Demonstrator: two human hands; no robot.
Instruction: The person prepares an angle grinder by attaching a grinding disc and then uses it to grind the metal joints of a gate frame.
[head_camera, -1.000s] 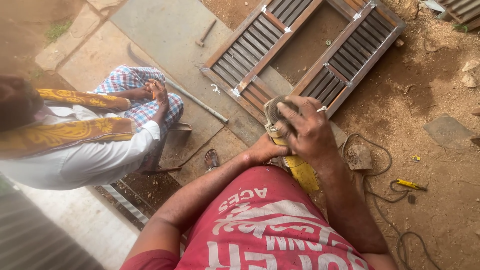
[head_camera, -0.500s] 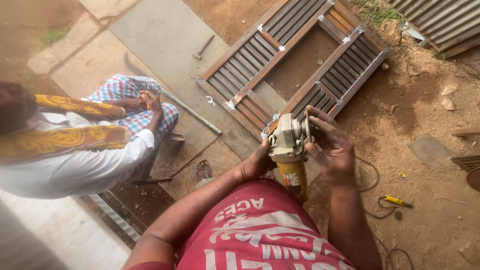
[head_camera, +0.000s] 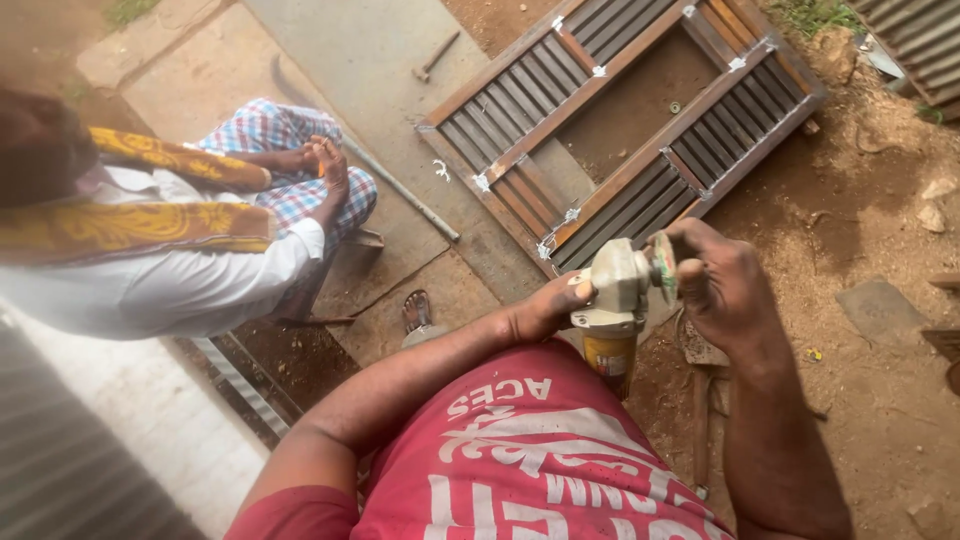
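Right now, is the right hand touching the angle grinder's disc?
Touching. The head view shows the right hand with its fingers against the disc of the angle grinder, no gap between them.

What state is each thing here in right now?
Grinder: held up in both hands, disc to the right.
Left hand: gripping the grinder body.
Right hand: fingers at the disc.
Louvred frame: lying flat on the ground.
Hammer: lying on the slab.
Rod: lying flat.
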